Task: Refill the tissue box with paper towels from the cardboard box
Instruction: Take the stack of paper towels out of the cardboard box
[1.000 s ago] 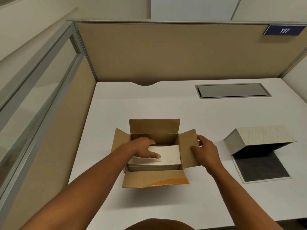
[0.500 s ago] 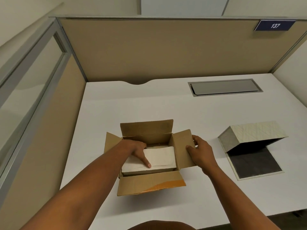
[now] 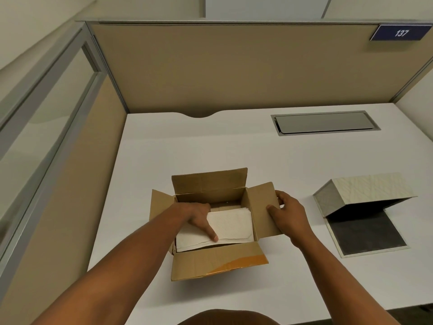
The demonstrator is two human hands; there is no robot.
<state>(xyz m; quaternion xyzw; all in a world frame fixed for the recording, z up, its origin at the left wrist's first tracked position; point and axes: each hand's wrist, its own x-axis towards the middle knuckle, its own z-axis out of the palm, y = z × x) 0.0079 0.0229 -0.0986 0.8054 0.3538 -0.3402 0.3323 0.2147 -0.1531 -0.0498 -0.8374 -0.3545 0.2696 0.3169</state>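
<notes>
I count one cardboard box [image 3: 220, 261] under my fingers, one stack of paper towels [image 3: 232, 225] inside it, and one open tissue box [image 3: 365, 191] to their right.

The box [image 3: 212, 261] stands open, its four flaps splayed outward, so the way in from above is free; the left hand [image 3: 199, 216] fills its left half over the towels [image 3: 230, 225], and the right hand [image 3: 289, 213] grips the right flap [image 3: 260, 207]. Bare desk [image 3: 210, 146] lies between the box and the open tissue box [image 3: 365, 193] at right. The partition [image 3: 222, 66] walls the far edge.
</notes>
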